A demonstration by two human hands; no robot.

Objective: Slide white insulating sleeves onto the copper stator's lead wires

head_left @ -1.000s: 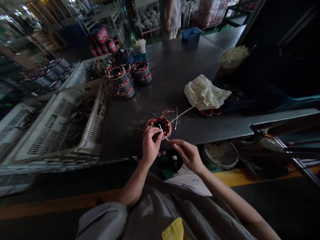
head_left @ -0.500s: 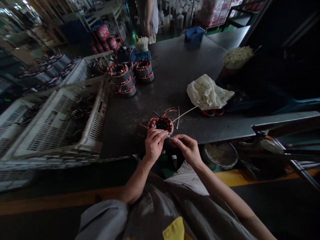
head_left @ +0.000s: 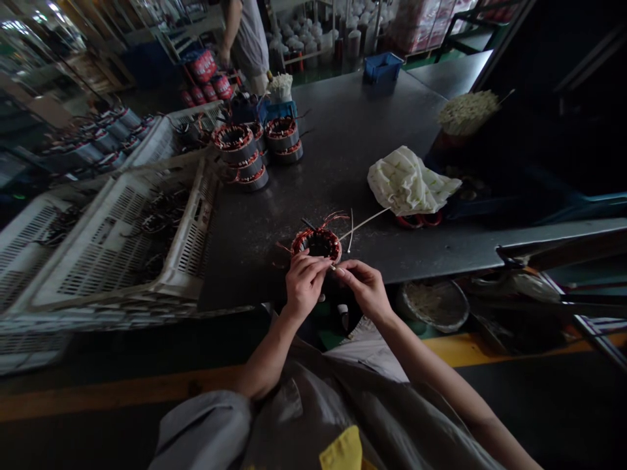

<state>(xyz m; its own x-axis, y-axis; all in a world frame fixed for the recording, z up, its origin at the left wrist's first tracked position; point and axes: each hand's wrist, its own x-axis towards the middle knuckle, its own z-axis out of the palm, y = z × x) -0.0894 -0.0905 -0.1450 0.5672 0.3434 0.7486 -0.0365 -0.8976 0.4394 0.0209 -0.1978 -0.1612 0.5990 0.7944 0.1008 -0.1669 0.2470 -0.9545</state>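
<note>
A motor stator (head_left: 334, 240) with red-brown copper windings rests near the front edge of the dark table. My left hand (head_left: 304, 281) is closed on its near side, fingertips at the rim. Just right of it, my right hand (head_left: 365, 286) pinches a small pale piece, which looks like the end of a white cable tie (head_left: 334, 267), against the stator. Loose lead wires (head_left: 335, 216) stick out behind the ring. Another white cable tie (head_left: 351, 232) lies beside it, crossed by a long pale strip (head_left: 367, 222). My fingers hide the near windings.
Stacked stators (head_left: 240, 156) stand at the table's back left, beside white plastic crates (head_left: 191, 228). To the right are a crumpled white cloth bag (head_left: 409, 179), red-handled scissors (head_left: 416, 220) and a bundle of cable ties (head_left: 467, 111). A blue bin (head_left: 382, 66) and another person (head_left: 247, 46) are farther back.
My right fingers have shifted slightly at the stator's rim, and less of the pale piece shows between the hands. The person in the background has moved left.
</note>
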